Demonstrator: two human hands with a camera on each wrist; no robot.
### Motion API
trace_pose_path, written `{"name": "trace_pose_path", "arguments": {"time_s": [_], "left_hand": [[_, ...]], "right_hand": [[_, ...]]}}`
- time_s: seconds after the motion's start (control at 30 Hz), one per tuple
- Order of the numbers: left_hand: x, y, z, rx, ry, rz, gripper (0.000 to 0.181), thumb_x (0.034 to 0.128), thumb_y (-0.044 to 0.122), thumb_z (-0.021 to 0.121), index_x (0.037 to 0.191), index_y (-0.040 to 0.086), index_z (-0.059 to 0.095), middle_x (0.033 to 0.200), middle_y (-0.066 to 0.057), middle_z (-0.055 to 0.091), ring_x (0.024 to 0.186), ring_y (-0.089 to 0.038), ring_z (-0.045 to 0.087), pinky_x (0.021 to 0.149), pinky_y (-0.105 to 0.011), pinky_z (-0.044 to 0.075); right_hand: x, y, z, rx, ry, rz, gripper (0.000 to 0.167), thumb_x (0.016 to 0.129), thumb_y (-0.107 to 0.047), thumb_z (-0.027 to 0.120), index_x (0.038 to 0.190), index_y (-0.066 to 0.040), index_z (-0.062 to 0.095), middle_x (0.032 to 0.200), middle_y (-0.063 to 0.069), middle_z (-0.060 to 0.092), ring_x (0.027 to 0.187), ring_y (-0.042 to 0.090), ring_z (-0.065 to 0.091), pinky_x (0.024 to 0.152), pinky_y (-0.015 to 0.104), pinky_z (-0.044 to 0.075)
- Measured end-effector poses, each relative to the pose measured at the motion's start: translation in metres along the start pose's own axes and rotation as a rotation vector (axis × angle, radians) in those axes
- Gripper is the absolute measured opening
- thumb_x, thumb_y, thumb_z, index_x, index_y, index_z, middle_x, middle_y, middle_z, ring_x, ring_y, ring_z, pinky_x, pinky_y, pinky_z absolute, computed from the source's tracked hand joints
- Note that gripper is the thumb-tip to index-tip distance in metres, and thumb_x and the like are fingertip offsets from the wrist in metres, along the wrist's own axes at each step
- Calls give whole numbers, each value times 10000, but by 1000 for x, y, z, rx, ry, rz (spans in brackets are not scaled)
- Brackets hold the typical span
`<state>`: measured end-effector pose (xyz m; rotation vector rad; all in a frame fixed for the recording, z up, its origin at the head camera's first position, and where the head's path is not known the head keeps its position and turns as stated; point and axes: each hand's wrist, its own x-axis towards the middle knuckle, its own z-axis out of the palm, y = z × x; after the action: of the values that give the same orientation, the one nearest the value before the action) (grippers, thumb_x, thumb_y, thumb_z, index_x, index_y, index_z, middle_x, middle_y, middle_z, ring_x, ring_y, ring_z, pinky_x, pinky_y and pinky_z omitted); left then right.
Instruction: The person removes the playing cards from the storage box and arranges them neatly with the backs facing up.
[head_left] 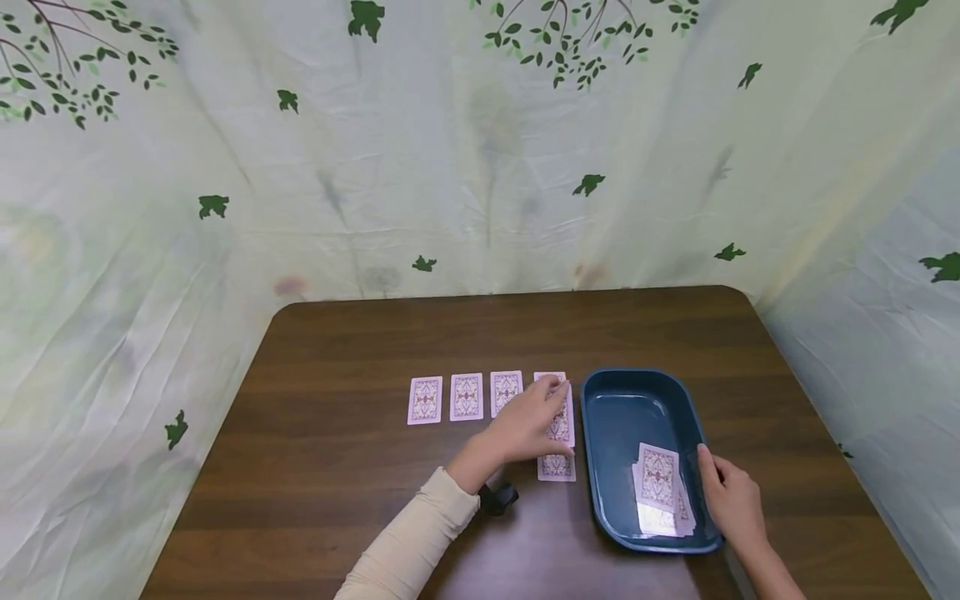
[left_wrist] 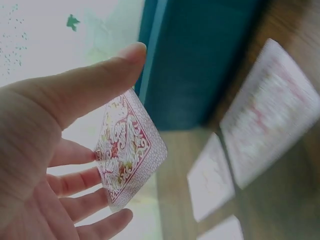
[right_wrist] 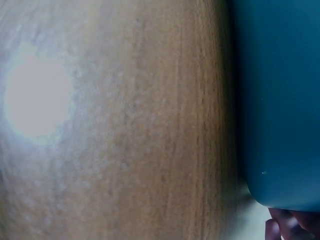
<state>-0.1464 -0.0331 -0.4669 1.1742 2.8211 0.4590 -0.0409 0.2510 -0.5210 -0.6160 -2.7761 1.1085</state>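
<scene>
My left hand (head_left: pixel 528 421) pinches a playing card (left_wrist: pixel 131 147) between thumb and fingertips, its ornate red-and-white back showing in the left wrist view. In the head view that card overlaps two others: one at the right end of a row, partly covered, and a lower playing card (head_left: pixel 557 469) nearer me. My right hand (head_left: pixel 735 504) grips the right rim of a blue tray (head_left: pixel 600 492). Inside the tray lies a small loose pile of playing cards (head_left: pixel 659 479), backs up. The right wrist view shows the tray's outer wall (right_wrist: pixel 285 100) with a bit of fingers (right_wrist: pixel 292 225) under its corner.
Three more face-down cards continue the row leftward: a leftmost card (head_left: pixel 425 400), a second card (head_left: pixel 467 397) and a third card (head_left: pixel 506 392). All rest on a brown wooden table (head_left: pixel 337 467). A leaf-patterned cloth (head_left: pixel 450 167) hangs behind it.
</scene>
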Motion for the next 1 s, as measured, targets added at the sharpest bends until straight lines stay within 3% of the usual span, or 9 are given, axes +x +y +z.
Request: {"name": "trace_pose_path", "arguments": {"time_s": [0.23, 0.47, 0.77, 1.0], "left_hand": [[-29, -24, 14, -16, -18, -24, 948, 690, 472, 766, 1372, -45, 359, 1303, -193, 390, 1152, -261, 451, 956, -337, 365], [-54, -33, 39, 81, -2, -49, 926, 659, 516, 761, 1309, -58, 437, 1232, -214, 440, 1092, -310, 480, 882, -390, 421], [-63, -34, 60, 128, 26, -54, 817, 675, 557, 716, 1234, -13, 544, 1215, -183, 486, 1099, -297, 473, 848, -401, 440], [-66, -41, 62, 129, 113, 15, 713, 736, 468, 698, 1201, -55, 563, 1207, -211, 514, 1116, -316, 484, 896, -396, 416]], "right_hand": [[-1, -1, -2, -6, 0, -7, 579, 976, -421, 342, 1045, 82, 621, 743, 139, 536, 699, 293, 483, 542, 338, 351], [-2, 0, -2, -12, 14, -15, 568, 977, -411, 348, 1053, 80, 622, 819, 185, 581, 718, 305, 499, 568, 360, 372], [-2, 0, -1, -12, 16, -15, 553, 977, -407, 350, 996, 64, 639, 746, 145, 554, 687, 292, 484, 544, 342, 347], [-1, 1, -1, -16, 3, 0, 586, 975, -429, 336, 1034, 78, 622, 738, 129, 536, 684, 285, 479, 532, 330, 342]]}}
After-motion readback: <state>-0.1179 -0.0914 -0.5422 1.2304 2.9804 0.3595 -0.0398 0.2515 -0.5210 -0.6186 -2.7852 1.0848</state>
